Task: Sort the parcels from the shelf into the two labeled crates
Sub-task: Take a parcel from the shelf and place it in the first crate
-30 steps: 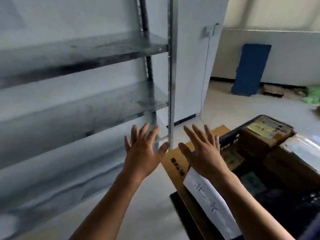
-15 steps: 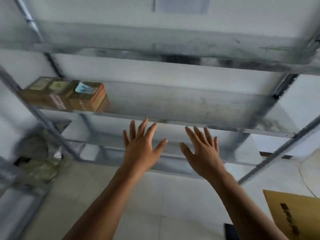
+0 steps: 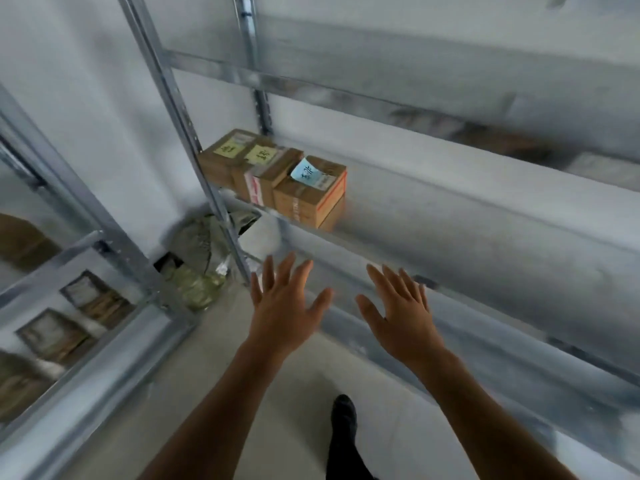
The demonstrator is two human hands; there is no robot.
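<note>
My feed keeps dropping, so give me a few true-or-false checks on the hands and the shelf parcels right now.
The left hand and the right hand both hold nothing. True.
Three parcels stand on the shelf. True.
The rightmost parcel bears a yellow note. False: its note is blue.
The left hand touches a parcel. False: it is apart from them all.

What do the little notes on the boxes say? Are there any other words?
Blue note on the right parcel: handwritten characters, too blurred to read.
Middle yellow note on the middle parcel: too blurred.
Left yellow note on the left parcel: too blurred.
Red print on the middle parcel's front: too blurred.
</note>
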